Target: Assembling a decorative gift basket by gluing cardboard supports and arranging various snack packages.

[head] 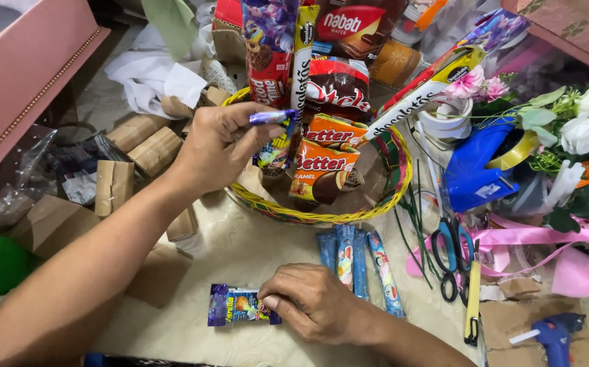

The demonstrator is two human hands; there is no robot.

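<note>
- While the left hand (220,146) pinches a small purple-wrapped candy (272,117) between thumb and fingertips at the near left rim of the basket (322,217), the right hand (315,302) presses its fingers down on a flat purple snack packet (234,305) lying on the pale table (240,251) near the person.
- Judging by the fill, the arranging looks well along: orange caramel boxes (322,163) stand at the front of the basket, with a dark wafer bag (339,88) and tall wafer-stick packs (303,54) rising behind them.
- Some pieces are not yet placed: four blue stick packets (359,261) lie side by side just right of the right hand, between it and the basket.
- Woven in yellow with red and green bands, the basket is round and shallow, and sits in the middle of the table, far from the person.
- Further right lie blue-handled scissors (452,248), pink ribbon (526,236), a blue tape dispenser (475,166), white and pink flowers (580,126) and, near right, a blue glue gun (554,333).
- Brown paper-wrapped blocks (145,146) lie to the left.
</note>
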